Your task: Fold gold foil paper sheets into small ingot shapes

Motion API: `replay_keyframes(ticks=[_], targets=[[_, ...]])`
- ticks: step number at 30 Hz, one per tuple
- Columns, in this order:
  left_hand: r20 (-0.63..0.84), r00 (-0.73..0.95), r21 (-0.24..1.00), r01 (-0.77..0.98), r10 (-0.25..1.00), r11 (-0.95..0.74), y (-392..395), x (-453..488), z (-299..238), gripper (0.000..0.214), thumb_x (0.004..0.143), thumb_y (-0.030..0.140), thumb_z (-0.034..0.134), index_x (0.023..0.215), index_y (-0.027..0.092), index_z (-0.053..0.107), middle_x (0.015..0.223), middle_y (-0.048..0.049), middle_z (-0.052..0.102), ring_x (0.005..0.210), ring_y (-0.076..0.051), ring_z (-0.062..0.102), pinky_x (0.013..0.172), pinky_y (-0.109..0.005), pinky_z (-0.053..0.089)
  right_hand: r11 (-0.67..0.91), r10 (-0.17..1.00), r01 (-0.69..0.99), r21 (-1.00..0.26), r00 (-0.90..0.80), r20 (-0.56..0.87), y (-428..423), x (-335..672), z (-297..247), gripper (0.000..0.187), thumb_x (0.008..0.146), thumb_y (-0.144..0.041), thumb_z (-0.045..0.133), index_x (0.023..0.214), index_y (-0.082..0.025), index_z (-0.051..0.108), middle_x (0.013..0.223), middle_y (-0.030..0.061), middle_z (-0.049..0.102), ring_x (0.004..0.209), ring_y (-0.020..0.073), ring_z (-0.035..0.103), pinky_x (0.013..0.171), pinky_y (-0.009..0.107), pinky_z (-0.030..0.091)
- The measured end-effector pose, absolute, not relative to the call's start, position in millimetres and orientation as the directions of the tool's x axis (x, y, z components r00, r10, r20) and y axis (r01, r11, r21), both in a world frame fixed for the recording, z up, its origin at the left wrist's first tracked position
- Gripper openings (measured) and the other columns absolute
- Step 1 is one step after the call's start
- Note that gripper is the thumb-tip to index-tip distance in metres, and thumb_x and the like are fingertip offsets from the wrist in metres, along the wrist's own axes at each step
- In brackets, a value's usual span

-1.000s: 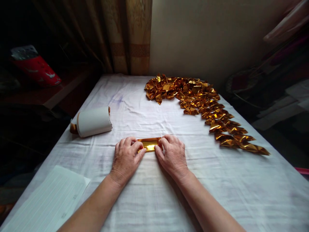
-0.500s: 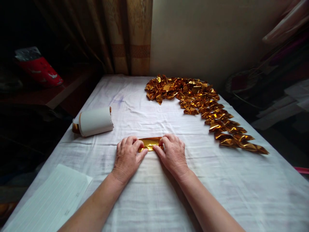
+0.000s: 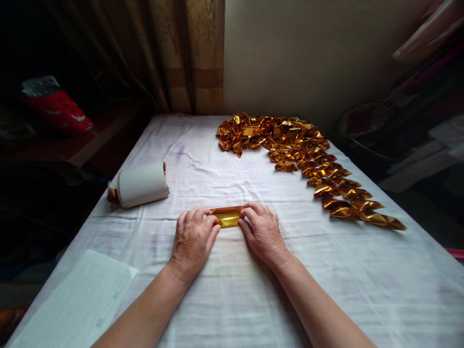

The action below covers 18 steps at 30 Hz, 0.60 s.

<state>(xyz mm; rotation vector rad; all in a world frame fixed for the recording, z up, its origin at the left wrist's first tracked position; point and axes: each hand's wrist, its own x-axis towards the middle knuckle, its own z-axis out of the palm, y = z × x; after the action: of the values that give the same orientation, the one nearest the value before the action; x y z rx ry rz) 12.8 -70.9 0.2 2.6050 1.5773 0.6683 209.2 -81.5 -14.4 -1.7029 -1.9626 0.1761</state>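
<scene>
A shiny strip of gold foil paper [image 3: 228, 217] lies across the middle of the white-covered table, its middle showing between my hands. My left hand [image 3: 194, 237] pinches its left end with thumb and fingertips. At the right end, my right hand [image 3: 263, 232] grips the foil the same way, the fingers bent over its edge. Both ends are partly hidden by my fingers. Beyond my right hand, many folded gold foil pieces [image 3: 290, 140] form a curved pile and rows trailing toward the right edge.
A white roll [image 3: 143, 185] with gold foil at its ends lies on the left. Nearer me is a lined paper sheet [image 3: 79, 299] on the white tablecloth [image 3: 224, 309]. A red container [image 3: 63, 110] stands on a side surface; a curtain [image 3: 195, 58] hangs behind.
My thumbs have drawn apart toward the two ends, so more of the foil strip's middle shows. The view has shifted slightly; the other things stay put.
</scene>
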Motion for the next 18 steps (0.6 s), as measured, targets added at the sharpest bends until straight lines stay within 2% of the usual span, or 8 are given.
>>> replay_keyframes(ticks=[3,6,9,13,18], targets=[[0.406,0.525,0.198,0.749,0.748,-0.633,-78.5,16.9,-2.7,0.025,0.096,0.021,0.047,0.112,0.024,0.067,0.120,-0.0061,0.068,0.118,-0.024,0.056,0.108,-0.048,0.031,0.199,0.949,0.881,-0.429,-0.064,0.308,-81.9,208.8,-15.9,0.006,0.091,-0.023,0.055,0.092,-0.024,0.061,0.111,0.0062,0.065,0.105,0.0225,0.055,0.091,0.037,0.038],[0.371,0.630,0.194,0.666,0.682,-0.720,-86.9,21.8,-7.1,0.038,0.098,0.038,0.046,0.130,0.023,0.058,0.132,-0.0048,0.064,0.131,-0.025,0.049,0.118,-0.049,0.017,0.194,0.950,0.883,-0.427,-0.061,0.305,-82.0,209.0,-16.4,0.006,0.092,-0.023,0.054,0.092,-0.024,0.060,0.111,0.0060,0.065,0.107,0.0224,0.055,0.091,0.037,0.037],[0.321,0.661,0.177,0.662,0.678,-0.728,-92.4,24.5,-9.4,0.052,0.096,0.052,0.045,0.137,0.021,0.053,0.139,-0.0052,0.059,0.136,-0.026,0.045,0.121,-0.049,0.007,0.191,0.952,0.887,-0.421,-0.063,0.299,-82.1,208.9,-15.7,0.006,0.092,-0.022,0.054,0.092,-0.023,0.060,0.111,0.0055,0.065,0.108,0.0219,0.055,0.091,0.036,0.037],[0.292,0.649,0.134,0.699,0.702,-0.702,-95.9,25.4,-9.6,0.057,0.095,0.056,0.045,0.140,0.022,0.051,0.139,-0.0071,0.059,0.135,-0.027,0.047,0.122,-0.051,0.008,0.184,0.953,0.892,-0.412,-0.058,0.299,-81.9,208.4,-14.0,0.006,0.091,-0.021,0.055,0.093,-0.023,0.060,0.110,0.0048,0.065,0.106,0.0209,0.055,0.090,0.036,0.037],[0.302,0.624,0.110,0.728,0.720,-0.677,-98.9,27.1,-8.7,0.050,0.095,0.049,0.049,0.138,0.023,0.054,0.139,-0.0070,0.059,0.133,-0.027,0.049,0.122,-0.053,0.011,0.191,0.949,0.896,-0.400,-0.064,0.309,-81.9,208.5,-12.8,0.005,0.091,-0.023,0.057,0.092,-0.023,0.061,0.110,0.0044,0.066,0.105,0.0206,0.056,0.089,0.036,0.038]])
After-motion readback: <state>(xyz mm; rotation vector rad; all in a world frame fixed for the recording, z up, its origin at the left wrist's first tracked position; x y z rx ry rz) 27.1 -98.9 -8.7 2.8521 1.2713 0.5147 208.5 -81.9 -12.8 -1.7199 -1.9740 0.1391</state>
